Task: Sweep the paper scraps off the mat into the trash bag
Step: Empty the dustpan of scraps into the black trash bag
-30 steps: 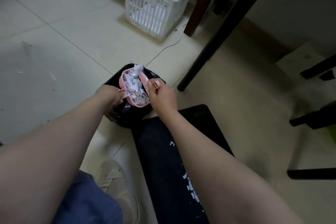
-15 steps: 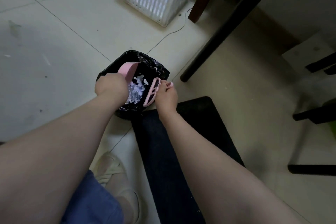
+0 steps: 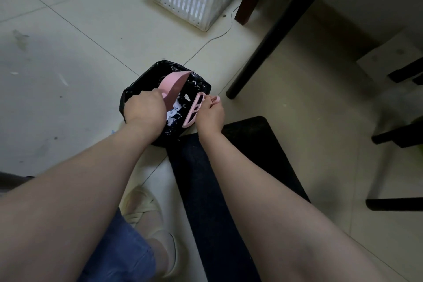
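Tipping the pink dustpan (image 3: 176, 84) over the trash bag (image 3: 135, 91), the left hand (image 3: 144, 110) grips it firmly; the right hand (image 3: 210, 114) holds a pink brush (image 3: 188, 121). Paper scraps (image 3: 174, 114) lie inside the bag, at 11 o'clock from the mat (image 3: 251, 139), whose visible part looks clean: nearly done, I think.

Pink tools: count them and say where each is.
2. The dustpan, in the left hand, tilts over the trash bag; the brush, in the right hand, is at the bag's right edge.
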Action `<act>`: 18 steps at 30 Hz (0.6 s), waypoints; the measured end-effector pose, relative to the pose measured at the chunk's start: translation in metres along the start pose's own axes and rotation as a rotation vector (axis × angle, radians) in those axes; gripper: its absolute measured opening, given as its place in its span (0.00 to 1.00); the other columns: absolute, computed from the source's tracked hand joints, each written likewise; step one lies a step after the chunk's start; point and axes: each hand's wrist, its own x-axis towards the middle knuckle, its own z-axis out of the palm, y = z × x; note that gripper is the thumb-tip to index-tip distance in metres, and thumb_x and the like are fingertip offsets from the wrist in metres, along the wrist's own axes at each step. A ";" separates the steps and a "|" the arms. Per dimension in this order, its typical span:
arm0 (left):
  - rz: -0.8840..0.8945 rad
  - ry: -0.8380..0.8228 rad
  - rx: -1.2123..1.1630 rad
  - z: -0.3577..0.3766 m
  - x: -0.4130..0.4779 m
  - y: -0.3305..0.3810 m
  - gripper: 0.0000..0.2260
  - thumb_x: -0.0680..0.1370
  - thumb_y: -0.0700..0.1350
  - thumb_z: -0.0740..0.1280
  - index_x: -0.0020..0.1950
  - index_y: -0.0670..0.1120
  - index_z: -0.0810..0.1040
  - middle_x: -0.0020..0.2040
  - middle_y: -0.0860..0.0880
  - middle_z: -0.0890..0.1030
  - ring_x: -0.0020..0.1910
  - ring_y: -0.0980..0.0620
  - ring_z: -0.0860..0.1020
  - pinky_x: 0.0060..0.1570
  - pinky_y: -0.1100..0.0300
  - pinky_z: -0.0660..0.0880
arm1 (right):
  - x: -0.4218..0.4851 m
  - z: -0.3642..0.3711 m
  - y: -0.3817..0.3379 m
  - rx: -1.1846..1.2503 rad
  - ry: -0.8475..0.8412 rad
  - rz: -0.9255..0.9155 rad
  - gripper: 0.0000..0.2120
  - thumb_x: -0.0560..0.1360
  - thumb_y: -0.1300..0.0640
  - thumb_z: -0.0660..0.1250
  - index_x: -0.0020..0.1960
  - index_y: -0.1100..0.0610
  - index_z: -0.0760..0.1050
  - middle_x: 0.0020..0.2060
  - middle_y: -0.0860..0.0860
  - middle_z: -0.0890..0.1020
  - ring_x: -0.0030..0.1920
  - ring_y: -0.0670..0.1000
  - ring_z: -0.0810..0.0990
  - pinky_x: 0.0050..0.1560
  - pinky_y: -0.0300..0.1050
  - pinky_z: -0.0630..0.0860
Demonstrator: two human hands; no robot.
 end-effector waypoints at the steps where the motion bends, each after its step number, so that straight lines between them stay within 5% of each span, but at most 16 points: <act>1: 0.013 0.008 0.003 -0.001 -0.004 0.001 0.23 0.76 0.33 0.59 0.70 0.47 0.69 0.55 0.40 0.79 0.52 0.38 0.78 0.42 0.54 0.70 | 0.000 0.000 -0.002 0.013 0.006 0.024 0.10 0.82 0.53 0.55 0.48 0.56 0.71 0.40 0.51 0.77 0.44 0.52 0.76 0.44 0.43 0.68; 7: 0.019 -0.042 0.116 -0.004 -0.012 0.007 0.13 0.77 0.36 0.61 0.60 0.42 0.76 0.54 0.40 0.79 0.53 0.38 0.79 0.46 0.53 0.74 | -0.005 0.004 -0.005 0.146 -0.061 0.047 0.14 0.80 0.50 0.57 0.53 0.57 0.78 0.43 0.51 0.83 0.47 0.53 0.82 0.57 0.54 0.78; 18: -0.029 -0.026 0.100 -0.014 -0.018 0.019 0.14 0.75 0.34 0.62 0.60 0.39 0.74 0.55 0.39 0.79 0.54 0.38 0.78 0.46 0.53 0.74 | -0.011 -0.044 0.011 0.174 0.012 0.106 0.12 0.83 0.52 0.56 0.49 0.52 0.77 0.45 0.52 0.83 0.49 0.54 0.83 0.56 0.55 0.79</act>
